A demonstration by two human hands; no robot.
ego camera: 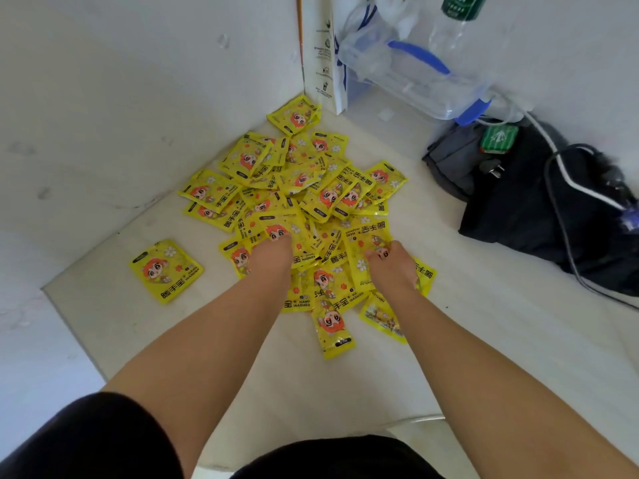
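A heap of several yellow hand-warmer packets (297, 188) with a cartoon face lies on a white tabletop (449, 340), pushed toward a corner. One packet (166, 269) lies apart to the left. My left hand (271, 255) reaches down into the heap, fingers curled onto a packet; whether it grips is hidden. My right hand (392, 262) pinches the lower edge of a packet (368, 236) on the right side of the heap.
White walls (103, 98) close the corner at left and back. A white carton (323, 53), a clear plastic bag with blue handles (415, 67) and a water bottle (456, 22) stand at the back. A black bag with cables and a plug (553, 202) lies right.
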